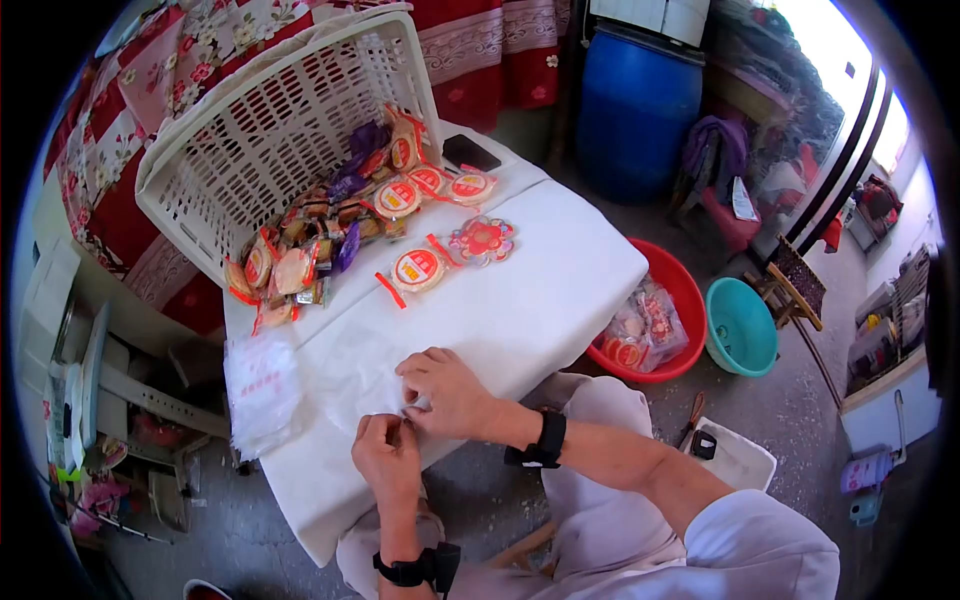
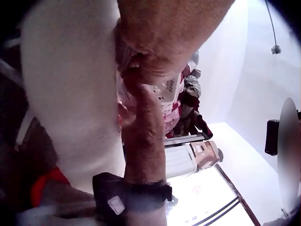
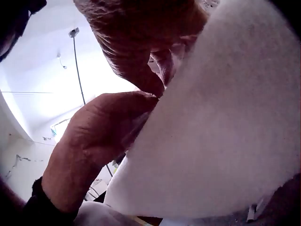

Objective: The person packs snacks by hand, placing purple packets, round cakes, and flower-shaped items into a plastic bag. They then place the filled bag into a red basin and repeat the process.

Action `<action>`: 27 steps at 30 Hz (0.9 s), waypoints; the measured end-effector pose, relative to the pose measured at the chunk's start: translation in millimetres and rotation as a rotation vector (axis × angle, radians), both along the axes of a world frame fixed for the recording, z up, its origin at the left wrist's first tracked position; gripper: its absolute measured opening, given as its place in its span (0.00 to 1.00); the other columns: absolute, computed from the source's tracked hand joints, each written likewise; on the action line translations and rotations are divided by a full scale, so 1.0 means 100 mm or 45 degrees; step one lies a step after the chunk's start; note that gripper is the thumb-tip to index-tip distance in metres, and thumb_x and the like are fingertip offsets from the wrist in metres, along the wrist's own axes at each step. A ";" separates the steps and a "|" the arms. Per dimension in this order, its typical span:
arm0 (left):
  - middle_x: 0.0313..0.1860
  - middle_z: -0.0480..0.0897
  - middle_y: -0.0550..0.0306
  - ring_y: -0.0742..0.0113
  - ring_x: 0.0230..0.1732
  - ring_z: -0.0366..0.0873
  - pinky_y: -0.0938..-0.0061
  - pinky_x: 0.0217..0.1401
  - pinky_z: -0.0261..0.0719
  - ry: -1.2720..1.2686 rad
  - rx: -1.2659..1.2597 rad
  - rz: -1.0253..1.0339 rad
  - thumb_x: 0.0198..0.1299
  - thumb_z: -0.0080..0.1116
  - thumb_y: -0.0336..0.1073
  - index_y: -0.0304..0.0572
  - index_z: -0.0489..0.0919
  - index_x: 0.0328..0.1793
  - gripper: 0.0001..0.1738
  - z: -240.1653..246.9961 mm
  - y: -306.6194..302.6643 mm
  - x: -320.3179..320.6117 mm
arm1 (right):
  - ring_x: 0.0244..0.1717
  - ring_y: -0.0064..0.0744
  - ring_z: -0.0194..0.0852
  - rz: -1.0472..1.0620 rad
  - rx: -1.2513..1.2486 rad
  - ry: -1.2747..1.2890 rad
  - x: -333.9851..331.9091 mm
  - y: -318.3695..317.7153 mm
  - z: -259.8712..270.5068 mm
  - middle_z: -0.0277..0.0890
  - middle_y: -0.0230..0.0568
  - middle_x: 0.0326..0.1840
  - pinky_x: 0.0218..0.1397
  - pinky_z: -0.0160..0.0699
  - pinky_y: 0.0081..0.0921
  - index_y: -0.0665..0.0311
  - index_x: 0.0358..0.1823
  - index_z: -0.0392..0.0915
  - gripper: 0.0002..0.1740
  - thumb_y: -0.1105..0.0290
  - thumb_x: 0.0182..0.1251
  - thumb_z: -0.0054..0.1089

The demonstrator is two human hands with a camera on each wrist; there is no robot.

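Observation:
At the front edge of the white-covered table [image 1: 500, 300], my two hands meet with their fingertips close together. My left hand [image 1: 388, 458] pinches the near edge of a thin clear plastic bag [image 1: 350, 375], which lies nearly flat on the cloth. Beside it, the curled fingers of my right hand [image 1: 452, 398] pinch the same edge, with a bit of whitish film showing between them. The wrist views show the fingertips together at the table edge, the pinched film mostly hidden. To the left lies a stack of clear bags [image 1: 265, 390] with red print.
A white plastic basket [image 1: 290, 110] lies tipped, wrapped snacks [image 1: 340, 215] spilling from its mouth. Round wrapped cakes [image 1: 418, 268] and a red flower-shaped packet [image 1: 482, 241] lie before it, a phone [image 1: 471, 153] behind. Red [image 1: 685, 270] and teal [image 1: 741, 327] basins stand on the floor, right.

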State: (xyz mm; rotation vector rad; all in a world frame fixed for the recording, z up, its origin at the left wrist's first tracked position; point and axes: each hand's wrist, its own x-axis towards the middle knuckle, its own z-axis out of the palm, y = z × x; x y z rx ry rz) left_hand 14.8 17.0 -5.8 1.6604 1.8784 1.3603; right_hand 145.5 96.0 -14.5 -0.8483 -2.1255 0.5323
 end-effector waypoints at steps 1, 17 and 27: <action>0.26 0.77 0.52 0.68 0.27 0.73 0.75 0.30 0.70 0.039 0.031 0.022 0.51 0.56 0.20 0.30 0.77 0.29 0.01 -0.01 0.01 0.01 | 0.49 0.43 0.71 -0.002 0.003 -0.001 -0.02 -0.02 0.00 0.75 0.38 0.49 0.56 0.69 0.39 0.60 0.27 0.74 0.08 0.74 0.45 0.65; 0.25 0.76 0.55 0.71 0.25 0.71 0.75 0.30 0.70 -0.003 -0.041 -0.014 0.51 0.58 0.22 0.32 0.76 0.30 0.02 -0.03 -0.01 0.03 | 0.47 0.44 0.70 -0.131 0.115 -0.057 -0.02 -0.08 0.05 0.74 0.39 0.48 0.55 0.65 0.42 0.59 0.28 0.75 0.07 0.74 0.45 0.60; 0.31 0.76 0.47 0.52 0.30 0.74 0.63 0.34 0.72 0.382 0.165 0.260 0.51 0.58 0.21 0.35 0.74 0.37 0.08 0.04 -0.04 -0.13 | 0.51 0.43 0.69 -0.265 0.119 -0.155 0.14 0.14 0.00 0.72 0.39 0.51 0.55 0.67 0.42 0.59 0.35 0.76 0.11 0.76 0.47 0.60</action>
